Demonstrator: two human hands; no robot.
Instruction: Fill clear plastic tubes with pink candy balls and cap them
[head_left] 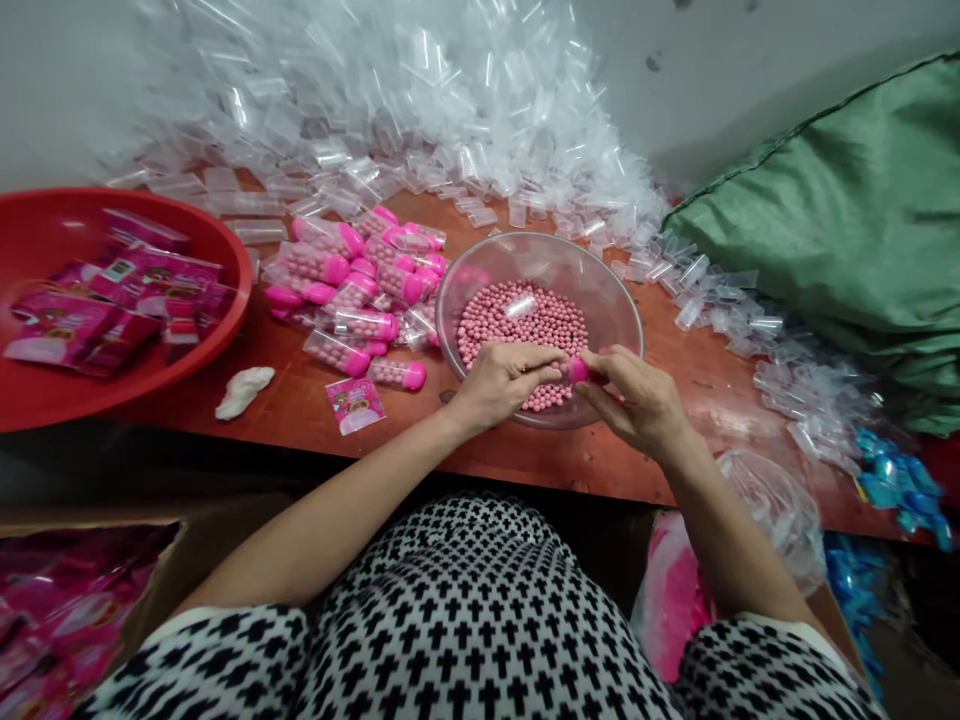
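Observation:
Over a clear plastic bowl (pixel 626 300) of pink candy balls (pixel 491 315), my two hands meet on one small tube. My left hand (pixel 499 385) is closed round the tube's clear body, which its fingers mostly hide. My right hand (pixel 637 395) pinches the bright pink cap (pixel 578 369) at the tube's right end. An uncapped clear tube (pixel 520 306) lies on the balls inside the bowl. Left of the bowl is a heap of filled, pink-capped tubes (pixel 367 325). A pink printed packet (pixel 355 404) lies flat in front of that heap.
Clear tubes (pixel 420 110) are piled high along the back and spread right. A red basin (pixel 236 300) of pink packets stands left, near a white crumpled lump (pixel 244 392). Right are a green sack (pixel 832 230) and blue wrapped pieces (pixel 900 480). A plastic bag (pixel 772 510) hangs by the table's front edge.

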